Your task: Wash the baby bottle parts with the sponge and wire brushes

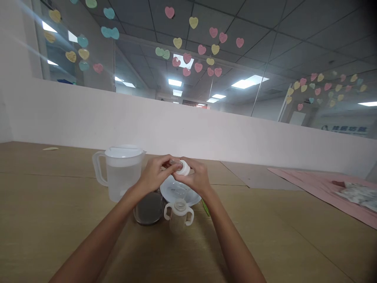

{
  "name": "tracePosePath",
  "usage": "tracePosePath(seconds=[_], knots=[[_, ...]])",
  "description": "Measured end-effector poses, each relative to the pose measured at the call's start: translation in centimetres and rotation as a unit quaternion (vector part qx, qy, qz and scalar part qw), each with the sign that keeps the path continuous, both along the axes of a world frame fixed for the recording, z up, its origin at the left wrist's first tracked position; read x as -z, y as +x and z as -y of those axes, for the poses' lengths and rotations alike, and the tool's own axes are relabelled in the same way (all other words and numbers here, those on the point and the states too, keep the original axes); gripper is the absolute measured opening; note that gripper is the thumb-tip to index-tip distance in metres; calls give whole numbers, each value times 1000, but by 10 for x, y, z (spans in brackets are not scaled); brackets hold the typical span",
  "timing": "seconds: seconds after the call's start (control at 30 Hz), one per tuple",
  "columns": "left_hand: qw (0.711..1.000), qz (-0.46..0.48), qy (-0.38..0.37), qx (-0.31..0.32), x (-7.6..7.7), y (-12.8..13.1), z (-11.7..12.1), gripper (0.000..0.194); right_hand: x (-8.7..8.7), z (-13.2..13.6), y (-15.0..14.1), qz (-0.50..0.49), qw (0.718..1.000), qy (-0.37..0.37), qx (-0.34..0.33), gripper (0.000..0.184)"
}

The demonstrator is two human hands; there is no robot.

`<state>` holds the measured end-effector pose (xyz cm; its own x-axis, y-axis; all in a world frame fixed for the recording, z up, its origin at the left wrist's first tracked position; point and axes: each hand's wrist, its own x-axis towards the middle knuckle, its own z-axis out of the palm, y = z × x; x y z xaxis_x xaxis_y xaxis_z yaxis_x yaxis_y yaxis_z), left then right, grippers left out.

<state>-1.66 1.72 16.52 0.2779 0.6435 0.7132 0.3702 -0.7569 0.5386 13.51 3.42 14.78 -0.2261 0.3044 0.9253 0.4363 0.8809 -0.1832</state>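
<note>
Above the bowl, my left hand [154, 175] is closed on a clear bottle nipple [176, 162], pinched between thumb and fingers. My right hand [199, 177] grips the white bottle collar [185, 168] against it. Fingers partly hide how the two parts fit together. Below the hands, a clear baby bottle [177, 223] with two white side handles stands upright, its mouth uncovered. Behind the bottle is a pale bowl [167, 191]; something clear lies in it, too indistinct to name.
A lidded plastic pitcher [123, 177] of clear liquid stands left of the bowl. Near my left wrist lies a dark, round-cornered flat object [149, 208]. A green strip [205, 207] shows by the bowl. A pink cloth [318, 188] covers the table's right side, below the wall.
</note>
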Motion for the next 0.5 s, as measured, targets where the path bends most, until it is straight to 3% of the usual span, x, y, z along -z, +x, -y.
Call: tracePosePath(seconds=[0.3, 0.4, 0.5], knots=[[980, 179, -70, 47, -5, -8, -5, 27, -7, 11, 0, -63, 992, -56, -94, 31], [997, 55, -41, -27, -1, -11, -12, 29, -9, 4, 10, -32, 995, -73, -64, 31], [985, -133, -2, -112, 13, -5, -23, 29, -2, -14, 26, 43, 985, -159, 44, 25]])
